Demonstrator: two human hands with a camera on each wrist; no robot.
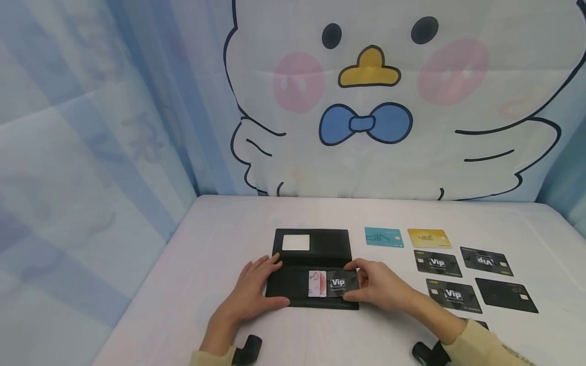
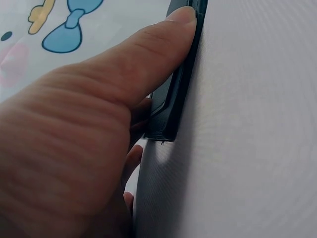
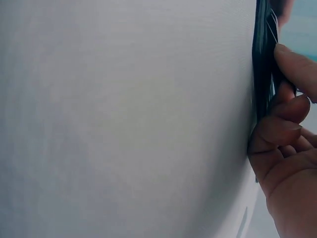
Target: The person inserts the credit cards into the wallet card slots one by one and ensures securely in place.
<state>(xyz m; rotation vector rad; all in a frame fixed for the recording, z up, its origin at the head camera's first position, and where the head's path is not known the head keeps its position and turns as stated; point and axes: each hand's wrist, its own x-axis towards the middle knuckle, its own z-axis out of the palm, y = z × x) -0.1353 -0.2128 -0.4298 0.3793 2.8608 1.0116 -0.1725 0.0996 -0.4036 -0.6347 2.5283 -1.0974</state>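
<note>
One thin, black, rectangular, plastic-looking card lettered Vip [image 1: 338, 282]: lies at the right of the lower panel of an open, black, leather-look folding wallet [image 1: 295, 287], just beside a pink-and-white patterned strip [image 1: 317, 283]; we cannot tell whether any of it sits in a pocket.
Right hand [image 1: 382, 284]: grip clamped on the Vip card — index finger at its upper edge, thumb at its lower, near the right end.
Left hand [image 1: 252, 288]: grip apart, fingers spread and thumb extended, resting on the wallet's left side.
Card's feel: we judge it light, stiff, slightly springy and slippery; hard to break, best held by its edges at the right end.
Wallet's feel: we expect it soft, light and apt to skid, so best pressed at its left side.
White cloth-covered bench [image 1: 174, 310]: bears the wallet and — on the right — loose rectangular teal [image 1: 383, 237], gold [image 1: 429, 238] and black cards [image 1: 453, 296].
</note>
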